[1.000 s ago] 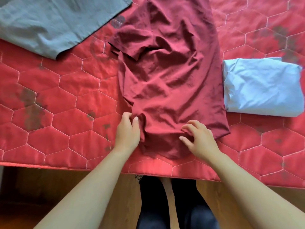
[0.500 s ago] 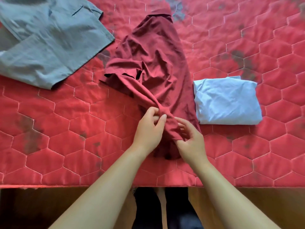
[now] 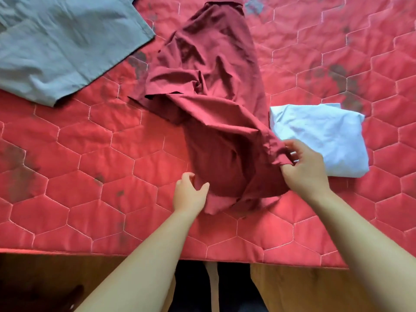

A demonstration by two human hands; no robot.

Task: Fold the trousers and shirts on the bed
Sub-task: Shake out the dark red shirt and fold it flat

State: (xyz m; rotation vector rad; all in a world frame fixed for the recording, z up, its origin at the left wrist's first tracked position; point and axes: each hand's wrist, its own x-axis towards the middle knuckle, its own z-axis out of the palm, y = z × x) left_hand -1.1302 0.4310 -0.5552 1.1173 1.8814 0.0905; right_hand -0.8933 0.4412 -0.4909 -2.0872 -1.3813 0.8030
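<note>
Right hand (image 3: 302, 170) pinches a gathered edge of the dark red shirt (image 3: 216, 86) and holds it up, near the folded pale blue garment (image 3: 319, 138). Left hand (image 3: 189, 194), fingers loosely spread, rests at the shirt's near hem, gripping nothing. The shirt lies crumpled mid-bed (image 3: 67, 176); grey trousers (image 3: 63, 46) lie unfolded, far left. Step in hand: folding the shirt lengthwise. The next move probably calls for laying the lifted edge flat and smoothing it.

Shirt (image 3: 216, 91): maroon, plain. Trousers (image 3: 58, 43): grey, plain. Folded garment (image 3: 319, 138): pale blue. Bed cover (image 3: 90, 176): red, pale-stitched hexagon quilting, dark grey blotches.
</note>
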